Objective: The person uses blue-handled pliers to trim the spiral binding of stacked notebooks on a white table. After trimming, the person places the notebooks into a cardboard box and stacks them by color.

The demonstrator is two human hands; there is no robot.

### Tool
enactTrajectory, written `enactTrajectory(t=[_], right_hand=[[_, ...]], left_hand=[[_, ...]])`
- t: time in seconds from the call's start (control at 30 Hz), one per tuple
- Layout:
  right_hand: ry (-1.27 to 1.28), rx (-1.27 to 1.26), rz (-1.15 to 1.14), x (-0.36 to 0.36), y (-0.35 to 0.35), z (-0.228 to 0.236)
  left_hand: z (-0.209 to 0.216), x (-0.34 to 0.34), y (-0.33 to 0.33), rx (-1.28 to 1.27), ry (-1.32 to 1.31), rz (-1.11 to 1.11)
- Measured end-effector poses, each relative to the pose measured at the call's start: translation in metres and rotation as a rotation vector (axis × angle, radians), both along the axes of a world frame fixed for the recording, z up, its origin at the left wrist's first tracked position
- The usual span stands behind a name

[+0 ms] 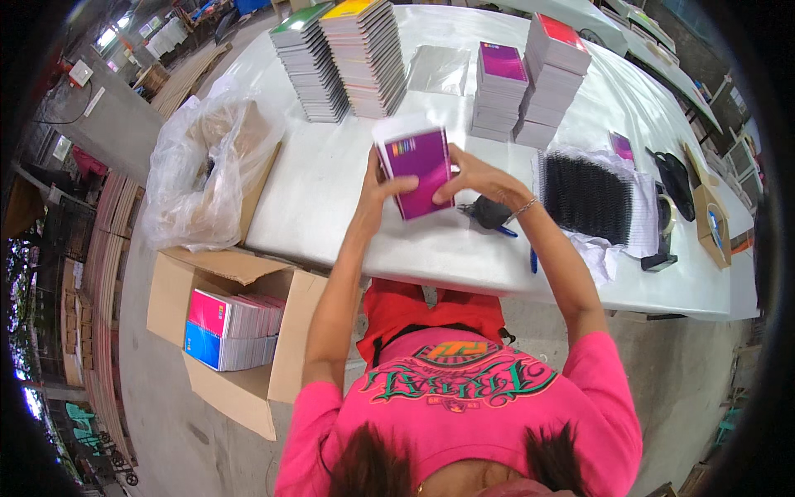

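Observation:
Between my two hands, above the front of the white-covered table, is a small stack with a purple notebook cover (pixel 421 186) on top. My left hand (pixel 381 189) closes on its left edge, thumb across the cover. My right hand (pixel 480 176) grips the right edge, thumb also on the front. A whitish sheet (pixel 403 126) sticks out past the far end of the cover. Just right of the notebook, a dark tool with blue handles (pixel 490 215) lies on the table, partly behind my right wrist. Farther right, rows of black binding coils (pixel 586 195) rest on white paper.
Tall notebook stacks with green (pixel 310 70), yellow (pixel 364 62), purple (pixel 499 91) and red (pixel 553 83) tops stand at the back. Left are a plastic-lined box (pixel 207 166) and a lower open carton (pixel 294 331) of notebooks. A tape dispenser (pixel 662 236) sits right.

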State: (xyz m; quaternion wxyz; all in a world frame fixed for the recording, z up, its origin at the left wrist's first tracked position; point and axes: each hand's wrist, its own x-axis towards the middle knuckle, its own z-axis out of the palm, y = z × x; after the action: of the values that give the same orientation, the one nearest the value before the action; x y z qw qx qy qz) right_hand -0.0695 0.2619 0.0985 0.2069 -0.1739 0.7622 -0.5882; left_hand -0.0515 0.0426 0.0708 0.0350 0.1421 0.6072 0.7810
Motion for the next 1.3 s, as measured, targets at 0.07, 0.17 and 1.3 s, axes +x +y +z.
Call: enactTrajectory(t=[0.07, 0.17, 1.3], right_hand=[[0.065, -0.098, -0.056, -0.002, 0.012, 0.029], [0.264, -0.191, -0.326, -0.017, 0.032, 0.034], [0.661, 0.328, -0.888, 0.162, 0.135, -0.001]], left_hand=[[0.026, -0.031, 0.014, 0.058, -0.050, -0.051], [0.070, -0.088, 0.042, 0.111, -0.183, -0.194], [0.164, -0.261, 0.152, -0.384, -0.505, -0.491]])
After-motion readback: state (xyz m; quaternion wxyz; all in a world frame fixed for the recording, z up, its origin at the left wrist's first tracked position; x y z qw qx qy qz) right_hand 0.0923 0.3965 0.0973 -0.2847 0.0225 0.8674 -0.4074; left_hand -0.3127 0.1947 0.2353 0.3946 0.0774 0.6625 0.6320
